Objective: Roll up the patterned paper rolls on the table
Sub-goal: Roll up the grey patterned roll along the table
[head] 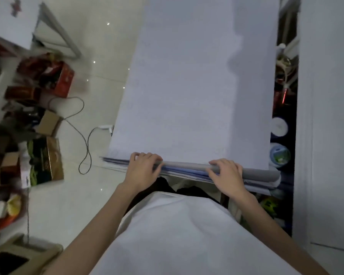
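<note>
Gripped by curled fingers of left hand (141,170) and right hand (227,174) is 1 paper roll (187,167), over seemingly several sheets (183,174)

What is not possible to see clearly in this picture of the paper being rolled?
Head view only:
- Pattern on the paper sheet: too faint and blurred.
- Far end of the sheet: cut off by the top edge.
- Table: hidden under the sheet.
- Roll beneath the left hand and right hand: covered by them.
- Floor boxes: blurred.
</note>
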A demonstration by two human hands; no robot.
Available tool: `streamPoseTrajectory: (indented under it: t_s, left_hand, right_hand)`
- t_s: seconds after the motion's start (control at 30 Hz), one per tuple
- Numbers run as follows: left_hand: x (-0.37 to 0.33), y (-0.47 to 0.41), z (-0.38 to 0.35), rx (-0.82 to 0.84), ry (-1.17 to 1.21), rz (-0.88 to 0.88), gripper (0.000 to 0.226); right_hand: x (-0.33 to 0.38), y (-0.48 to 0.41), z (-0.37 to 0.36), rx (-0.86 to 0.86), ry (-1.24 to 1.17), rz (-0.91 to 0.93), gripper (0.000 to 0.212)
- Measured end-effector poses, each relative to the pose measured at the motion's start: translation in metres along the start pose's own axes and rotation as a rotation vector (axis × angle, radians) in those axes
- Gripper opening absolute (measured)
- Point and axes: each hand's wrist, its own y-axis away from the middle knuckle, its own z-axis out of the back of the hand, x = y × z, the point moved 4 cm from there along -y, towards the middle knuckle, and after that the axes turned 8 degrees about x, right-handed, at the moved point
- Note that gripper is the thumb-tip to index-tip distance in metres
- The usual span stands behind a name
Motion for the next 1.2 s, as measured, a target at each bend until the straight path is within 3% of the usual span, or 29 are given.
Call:
streamPoseTrajectory:
  t_s: [0.13,0.23,0.37,0.43,0.63,0.73,0.87,1.0,1.1,1.2]
  left_hand:
    - [0.005,-0.008,0.007,0.003,0.038,0.026,0.016]
    - [-0.002,-0.019,0.021,-0.057,0.062,-0.029,0.023]
    - [-0.006,-0.032,0.035,-0.193,-0.117,-0.182,0.033]
    - [-0.003,-0.041,0.033,-0.189,-0.225,-0.241,0.035]
    - [0.01,-0.065,0.015,0.051,-0.436,-0.301,0.046]
    - [0.01,-0.064,0.013,0.038,-0.466,-0.355,0.039]
    - [0.014,-0.061,0.009,0.046,-0.479,-0.324,0.037]
    - [0.017,-0.06,0.006,0.078,-0.523,-0.374,0.038]
    - [0.02,-0.07,0.012,0.14,-0.418,-0.331,0.042]
    - [0.017,-0.087,0.021,0.129,-0.353,-0.33,0.027]
  right_hand:
    - [-0.006,-0.01,0.011,0.07,0.003,-0.015,0.016]
    - [-0.009,-0.017,0.02,0.078,-0.213,-0.012,0.006]
    - [-0.013,-0.039,0.033,-0.005,-0.313,-0.024,0.005]
    - [-0.017,-0.053,0.036,-0.066,-0.216,-0.03,0.008]
    - [-0.019,-0.068,0.02,-0.17,-0.018,0.137,0.018]
    - [-0.017,-0.049,0.012,-0.238,0.212,0.309,0.032]
    - [-0.023,-0.03,0.007,-0.176,0.327,0.342,0.053]
    - [-0.023,-0.032,0.009,-0.169,0.297,0.352,0.04]
    - [-0.023,-0.049,0.018,-0.148,0.128,0.29,0.033]
    - [-0.023,-0.067,0.022,-0.106,0.042,0.245,0.016]
